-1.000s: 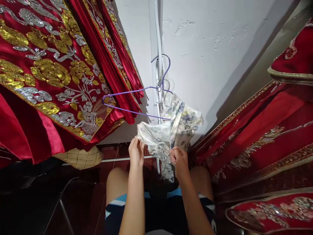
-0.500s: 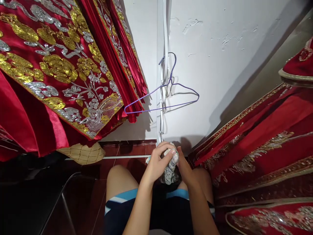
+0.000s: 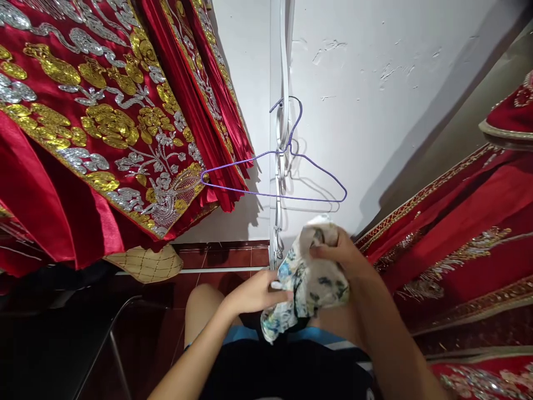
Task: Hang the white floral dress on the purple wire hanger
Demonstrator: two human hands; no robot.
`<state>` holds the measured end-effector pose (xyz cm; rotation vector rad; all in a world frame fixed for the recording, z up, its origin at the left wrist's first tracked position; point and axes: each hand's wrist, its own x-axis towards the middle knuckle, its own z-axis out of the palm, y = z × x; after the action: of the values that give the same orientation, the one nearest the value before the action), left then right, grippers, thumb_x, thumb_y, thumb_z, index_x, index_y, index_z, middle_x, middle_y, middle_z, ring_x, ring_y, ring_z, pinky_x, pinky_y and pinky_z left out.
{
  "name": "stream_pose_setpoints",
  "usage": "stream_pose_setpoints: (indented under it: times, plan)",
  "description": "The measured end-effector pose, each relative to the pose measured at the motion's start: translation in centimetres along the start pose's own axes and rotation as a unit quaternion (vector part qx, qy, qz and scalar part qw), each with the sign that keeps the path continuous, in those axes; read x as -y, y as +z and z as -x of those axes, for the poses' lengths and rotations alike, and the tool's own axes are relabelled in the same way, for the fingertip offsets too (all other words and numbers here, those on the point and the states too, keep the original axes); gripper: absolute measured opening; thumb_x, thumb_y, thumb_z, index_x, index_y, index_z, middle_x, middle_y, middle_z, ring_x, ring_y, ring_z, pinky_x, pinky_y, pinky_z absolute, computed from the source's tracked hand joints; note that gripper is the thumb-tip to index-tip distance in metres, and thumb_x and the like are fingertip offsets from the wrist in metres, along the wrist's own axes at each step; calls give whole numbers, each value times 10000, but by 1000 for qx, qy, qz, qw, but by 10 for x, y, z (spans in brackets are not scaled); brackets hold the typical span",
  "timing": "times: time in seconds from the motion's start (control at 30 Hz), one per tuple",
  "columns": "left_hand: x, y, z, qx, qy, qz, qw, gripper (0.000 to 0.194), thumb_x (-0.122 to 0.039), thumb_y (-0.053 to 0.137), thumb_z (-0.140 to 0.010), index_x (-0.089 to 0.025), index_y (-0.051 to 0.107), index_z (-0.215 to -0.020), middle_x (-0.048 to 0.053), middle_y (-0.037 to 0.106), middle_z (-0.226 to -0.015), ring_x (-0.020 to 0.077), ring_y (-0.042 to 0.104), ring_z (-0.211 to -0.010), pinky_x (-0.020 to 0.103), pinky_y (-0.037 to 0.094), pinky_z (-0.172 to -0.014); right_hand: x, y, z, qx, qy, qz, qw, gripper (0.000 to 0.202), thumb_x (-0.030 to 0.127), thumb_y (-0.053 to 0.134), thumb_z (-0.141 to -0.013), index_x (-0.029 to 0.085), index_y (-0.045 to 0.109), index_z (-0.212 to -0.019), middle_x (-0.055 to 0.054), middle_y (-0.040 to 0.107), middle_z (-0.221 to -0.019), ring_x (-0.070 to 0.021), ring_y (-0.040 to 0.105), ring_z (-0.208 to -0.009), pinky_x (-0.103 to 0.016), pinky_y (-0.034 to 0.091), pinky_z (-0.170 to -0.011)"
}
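A white cloth with a blue, green and dark pattern (image 3: 314, 278) is partly spread out above the person's lap. My left hand (image 3: 260, 290) grips its lower left side, thumb on top. Up at the cloth's right side, my right hand (image 3: 341, 253) pinches it and is slightly blurred. Both hands are closed on the fabric, with some fingers hidden behind it. Beyond them, a bare purple wire hanger (image 3: 272, 194) hangs by its hook from a white strap (image 3: 284, 66) on the wall.
Red garments with gold and silver embroidery (image 3: 110, 125) hang at the left, and more red beaded garments (image 3: 462, 244) at the right. A black chair (image 3: 45, 339) stands at the lower left, near a hanging beige quilted piece (image 3: 147, 262).
The bunched cloth has opened out. My right hand has moved right and up with its edge, while my left hand has shifted slightly. The hanger has swung a little.
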<state>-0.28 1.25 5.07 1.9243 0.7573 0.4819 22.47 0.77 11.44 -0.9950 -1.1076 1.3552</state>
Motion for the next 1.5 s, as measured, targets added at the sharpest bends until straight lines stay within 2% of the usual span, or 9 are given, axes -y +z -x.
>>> stream_pose_setpoints:
  times: [0.17, 0.33, 0.47, 0.6, 0.83, 1.1, 1.3, 1.4, 1.5]
  plan:
    - [21, -30, 16, -87, -56, -172, 980, 228, -355, 647, -850, -189, 661, -694, 22, 655, -655, 173, 547, -558, 256, 352, -552, 26, -15, -47, -142, -141, 256, 946, 193, 240, 779, -675, 170, 727, -847, -81, 730, -804, -241, 656, -708, -339, 511, -621]
    - [13, -95, 23, -246, 4, -272, 930, 303, -387, 647, -851, -211, 676, -606, 83, 706, -710, 260, 655, -728, 331, 476, -754, 12, -24, -101, -96, -231, 407, 879, 431, 283, 647, -845, 209, 667, -1269, -120, 687, -1268, -315, 630, -1135, -431, 468, -954]
    - [-6, -124, 24, -299, 41, -303, 904, 292, -403, 613, -864, -211, 720, -672, 110, 744, -1019, 307, 661, -1018, 429, 469, -991, -2, -30, -121, -63, -198, 425, 881, 332, 352, 547, -910, 173, 702, -1143, -118, 739, -1136, -305, 669, -1026, -403, 487, -886]
    - [-31, -133, 22, -257, -12, -374, 891, 417, -408, 447, -961, -173, 704, -732, 131, 677, -1227, 324, 595, -1183, 493, 417, -1080, 6, -34, -118, -80, -195, 427, 879, 297, 404, 530, -907, 170, 704, -965, -92, 753, -938, -279, 672, -865, -344, 490, -743]
    - [-59, -137, 13, -337, 34, -367, 866, 351, -379, 476, -940, -160, 728, -833, 104, 623, -1372, 304, 596, -1232, 427, 447, -1079, 31, -41, -93, -105, -179, 495, 844, 271, 413, 583, -838, 166, 672, -771, -69, 706, -756, -244, 619, -733, -311, 431, -649]
    - [-70, -145, 29, -386, 35, -354, 851, 266, -390, 614, -858, -183, 717, -725, 87, 723, -1204, 299, 654, -1166, 374, 496, -1003, 37, -35, -72, -108, -123, 522, 837, 287, 445, 604, -827, 178, 670, -744, -68, 709, -729, -246, 633, -738, -289, 397, -608]
    - [-81, -147, 45, -413, 24, -360, 836, 272, -416, 676, -834, -200, 669, -669, 50, 752, -1129, 288, 671, -1145, 363, 501, -992, 34, -27, -69, -90, -109, 472, 870, 293, 440, 625, -813, 162, 720, -813, -86, 738, -783, -258, 663, -766, -300, 439, -623]
    - [-98, -153, 42, -459, 43, -369, 807, 247, -387, 708, -808, -196, 630, -671, 41, 736, -1188, 282, 667, -1156, 372, 499, -998, 36, -24, -68, -86, -99, 465, 875, 295, 435, 638, -803, 158, 732, -842, -89, 746, -805, -257, 670, -761, -308, 451, -631]
    - [-116, -161, 25, -443, 67, -390, 805, 274, -366, 703, -806, -191, 556, -654, 39, 732, -1195, 270, 671, -1135, 379, 491, -993, 39, -25, -69, -105, -80, 480, 867, 314, 447, 645, -801, 149, 733, -843, -100, 742, -801, -262, 663, -747, -310, 441, -617]
